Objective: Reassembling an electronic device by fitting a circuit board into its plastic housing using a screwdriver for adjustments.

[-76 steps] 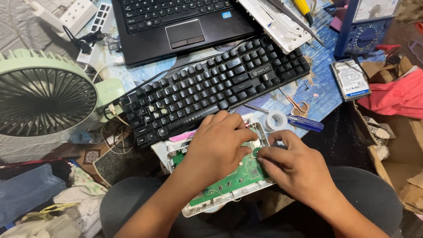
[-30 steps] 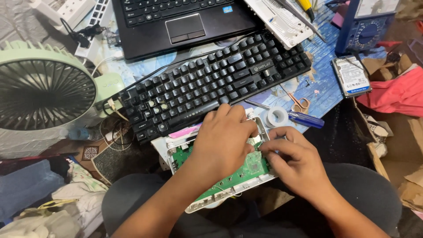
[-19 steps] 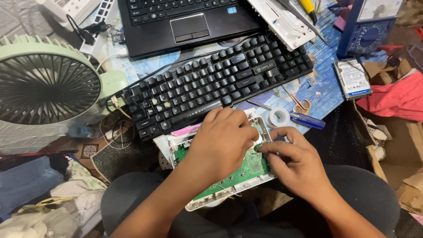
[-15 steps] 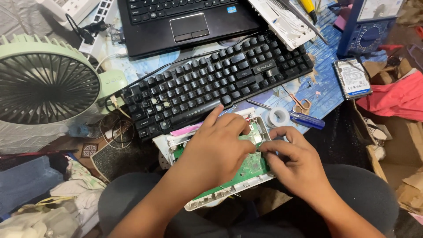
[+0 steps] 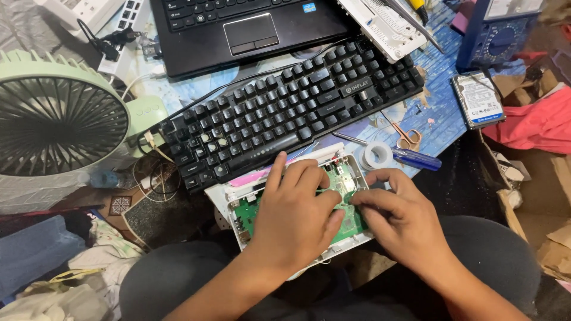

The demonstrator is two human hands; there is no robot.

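Green circuit board (image 5: 257, 209) in white plastic casing (image 5: 233, 192): my left hand (image 5: 297, 217) pressed flat, right hand (image 5: 403, 220) pinching its edge. Casing overhangs my lap; could slip.

Board (image 5: 345, 178) in its case (image 5: 238, 193) on the lap, both hands on it; keyboard (image 5: 291, 113) behind, laptop (image 5: 250, 30) further back (fan (image 5: 59, 125) left, tape roll (image 5: 378, 156) right).

A low table (image 5: 443, 128) is covered with a worn blue patterned sheet, its surface crowded and lit evenly from above. The dark floor (image 5: 470, 184) beside it is strewn with cardboard scraps (image 5: 553, 238) and cloth (image 5: 535, 125).
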